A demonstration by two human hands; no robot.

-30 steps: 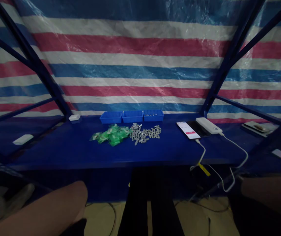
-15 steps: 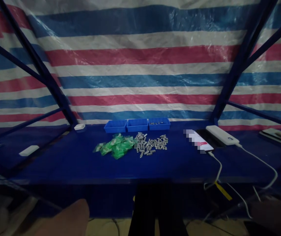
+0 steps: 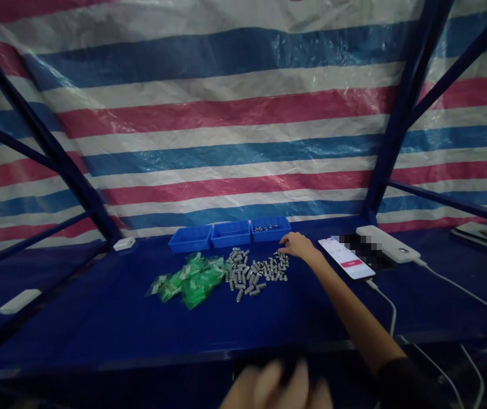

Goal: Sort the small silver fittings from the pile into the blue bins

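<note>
My right hand [image 3: 298,245] reaches over the far right edge of a heap of small metal screw-like pieces [image 3: 273,268]. Its fingers are bent, with a gap between thumb and fingers, and I see nothing held in it. Close by on the left lies a pile of short grey metal cylinders [image 3: 240,274]. Smeared by motion, my left hand [image 3: 275,389] is low in the view in front of the table's near edge; its grip cannot be made out. Green plastic packets [image 3: 196,281] are heaped left of the cylinders.
Three blue trays stand in a row behind the piles: left [image 3: 190,238], middle [image 3: 230,234] and right [image 3: 270,229], the right one holding small metal pieces. A phone [image 3: 345,258] and white power bank [image 3: 386,244] with cables lie right. White boxes [image 3: 124,243] sit left.
My right hand has come up from the lower right to the screw-like pieces. My left hand has moved from the lower left to the bottom middle. The view has shifted and tilted slightly.
</note>
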